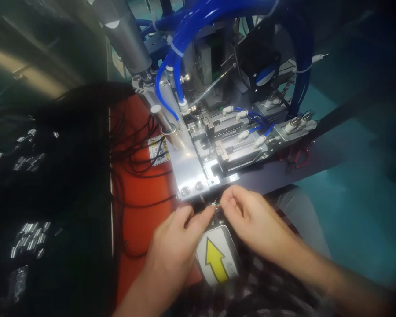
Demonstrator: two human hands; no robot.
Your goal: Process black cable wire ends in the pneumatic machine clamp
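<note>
Both hands meet at a small connector with thin coloured wires (215,205), just in front of the machine's metal plate (188,169). My left hand (181,233) has its thumb and index finger closed at the connector's left side. On the other side, my right hand (246,215) is closed in a pinch on the fine wires, its fingers curled. The fingertips hide most of the small part. Below them lies a white label with a yellow arrow (215,255).
Metal cylinders (240,149) and blue air hoses (198,22) rise behind the hands. Black cables (132,163) cross an orange surface (138,224). Small shiny metal parts (31,237) lie on a dark surface at left. Red-handled pliers (297,157) are at right.
</note>
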